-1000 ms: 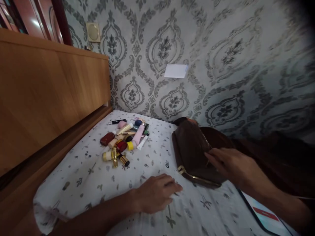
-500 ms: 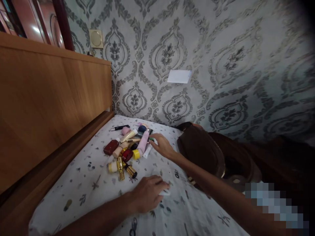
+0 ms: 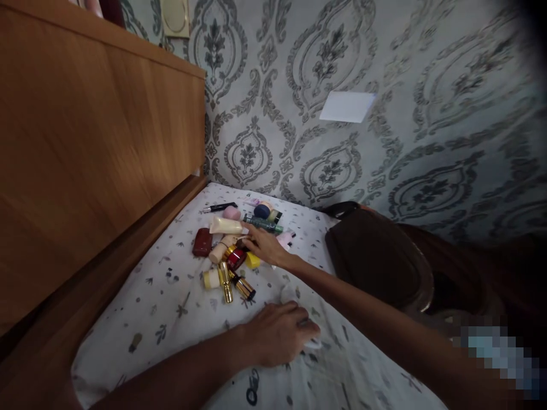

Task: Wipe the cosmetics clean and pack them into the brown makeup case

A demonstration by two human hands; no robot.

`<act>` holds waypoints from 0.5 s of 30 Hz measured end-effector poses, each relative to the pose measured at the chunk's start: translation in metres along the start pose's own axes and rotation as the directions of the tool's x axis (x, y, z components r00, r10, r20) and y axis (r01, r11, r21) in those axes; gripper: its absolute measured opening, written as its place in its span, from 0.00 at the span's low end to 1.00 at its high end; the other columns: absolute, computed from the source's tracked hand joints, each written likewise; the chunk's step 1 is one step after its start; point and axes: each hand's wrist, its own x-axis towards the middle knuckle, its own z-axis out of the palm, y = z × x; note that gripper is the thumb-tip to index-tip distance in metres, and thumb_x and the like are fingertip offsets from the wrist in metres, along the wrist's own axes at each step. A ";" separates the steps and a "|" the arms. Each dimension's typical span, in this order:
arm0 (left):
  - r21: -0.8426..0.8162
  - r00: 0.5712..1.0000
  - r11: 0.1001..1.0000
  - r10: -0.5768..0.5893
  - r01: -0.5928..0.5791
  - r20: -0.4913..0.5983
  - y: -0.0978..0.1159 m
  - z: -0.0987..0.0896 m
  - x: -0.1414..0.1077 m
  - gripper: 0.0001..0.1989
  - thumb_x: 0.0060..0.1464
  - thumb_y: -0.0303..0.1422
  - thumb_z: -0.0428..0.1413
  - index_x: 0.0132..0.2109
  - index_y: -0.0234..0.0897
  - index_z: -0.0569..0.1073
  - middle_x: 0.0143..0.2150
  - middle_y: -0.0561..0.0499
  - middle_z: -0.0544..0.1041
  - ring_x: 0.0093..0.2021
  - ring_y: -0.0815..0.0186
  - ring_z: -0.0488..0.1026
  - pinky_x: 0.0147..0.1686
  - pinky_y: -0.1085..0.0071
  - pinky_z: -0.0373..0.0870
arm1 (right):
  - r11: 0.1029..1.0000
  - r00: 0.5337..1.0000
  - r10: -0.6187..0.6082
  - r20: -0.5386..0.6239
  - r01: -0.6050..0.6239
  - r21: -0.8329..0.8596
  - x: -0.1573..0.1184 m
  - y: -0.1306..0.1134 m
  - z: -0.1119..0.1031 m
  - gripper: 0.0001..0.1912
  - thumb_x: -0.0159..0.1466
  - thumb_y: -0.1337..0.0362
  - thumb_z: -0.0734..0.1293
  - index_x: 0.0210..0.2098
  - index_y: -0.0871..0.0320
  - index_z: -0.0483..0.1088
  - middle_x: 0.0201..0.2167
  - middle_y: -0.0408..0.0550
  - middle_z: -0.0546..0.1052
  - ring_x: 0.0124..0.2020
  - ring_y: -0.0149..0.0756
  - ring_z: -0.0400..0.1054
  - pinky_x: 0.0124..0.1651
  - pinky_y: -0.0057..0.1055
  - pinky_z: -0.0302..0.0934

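Observation:
A pile of cosmetics lies on the patterned white sheet. My right hand [image 3: 267, 246] reaches into its right side, fingers closed near the cap of a cream tube [image 3: 226, 226]; what they pinch is hidden. Around it are a green tube [image 3: 262, 223], a red jar [image 3: 236, 258], a yellow cap [image 3: 252, 261], a dark red case [image 3: 202, 242] and gold tubes [image 3: 225, 282]. Nearer the camera, my left hand [image 3: 284, 333] rests on the sheet, its fingers closed on a small white object [image 3: 313, 344].
A wooden panel [image 3: 102, 114] rises at the left. Behind stands a patterned wall with a white card [image 3: 348, 106] on it. A brown bag [image 3: 376, 256] sits right of the pile, and a pixelated patch lies at the lower right.
My right hand has moved leftward over the pile. The pink tube now lies behind it, the green tube shows more fully, and the cream tube has turned. The view has shifted.

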 end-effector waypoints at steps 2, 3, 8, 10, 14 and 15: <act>0.004 1.000 1.000 -0.003 0.003 -0.007 0.001 0.000 0.000 0.09 0.63 0.28 0.51 0.49 0.37 0.70 0.45 0.47 0.75 0.48 0.58 0.71 0.36 0.66 0.71 | 0.999 0.999 -0.030 -0.011 0.030 0.028 -0.011 -0.001 -0.001 0.28 0.70 0.60 0.59 0.67 0.61 0.54 0.47 0.55 0.77 0.49 0.42 0.70 0.50 0.35 0.62; 0.006 1.000 1.000 -0.003 0.003 -0.007 0.001 0.000 0.000 0.09 0.63 0.27 0.51 0.49 0.37 0.70 0.45 0.48 0.75 0.48 0.59 0.71 0.36 0.66 0.71 | 0.998 0.999 -0.041 -0.011 0.041 0.040 -0.014 0.000 -0.002 0.28 0.70 0.59 0.59 0.66 0.61 0.55 0.47 0.55 0.77 0.48 0.42 0.70 0.50 0.35 0.62; 0.008 0.999 1.000 -0.026 0.026 0.022 0.005 -0.006 0.001 0.08 0.63 0.27 0.51 0.49 0.37 0.71 0.44 0.48 0.75 0.48 0.59 0.72 0.37 0.66 0.72 | 0.999 0.993 0.029 -0.115 -0.026 0.022 -0.003 0.026 -0.014 0.18 0.70 0.63 0.57 0.56 0.58 0.68 0.53 0.53 0.75 0.55 0.40 0.67 0.57 0.35 0.59; 0.008 0.998 0.999 -0.041 0.040 0.050 0.006 -0.010 0.002 0.09 0.62 0.27 0.52 0.49 0.37 0.71 0.45 0.47 0.75 0.48 0.59 0.72 0.38 0.65 0.72 | 0.990 0.972 0.137 -0.192 -0.143 -0.016 0.011 0.044 -0.019 0.18 0.68 0.65 0.59 0.56 0.60 0.68 0.56 0.55 0.72 0.58 0.42 0.64 0.59 0.37 0.57; 0.004 0.993 0.998 -0.064 0.064 0.099 0.008 -0.014 0.004 0.10 0.61 0.28 0.53 0.50 0.38 0.69 0.47 0.47 0.74 0.50 0.59 0.71 0.40 0.66 0.71 | 0.943 0.918 0.322 -0.232 -0.333 -0.010 0.045 0.078 -0.021 0.25 0.65 0.62 0.64 0.59 0.64 0.63 0.58 0.62 0.69 0.57 0.48 0.64 0.54 0.40 0.61; -0.001 0.992 0.998 -0.066 0.067 0.104 0.008 -0.014 0.005 0.11 0.61 0.28 0.53 0.51 0.38 0.69 0.48 0.47 0.74 0.51 0.59 0.71 0.41 0.66 0.71 | 0.932 0.908 0.353 -0.227 -0.363 -0.002 0.052 0.084 -0.019 0.24 0.64 0.61 0.66 0.57 0.65 0.65 0.55 0.61 0.72 0.54 0.47 0.66 0.51 0.38 0.62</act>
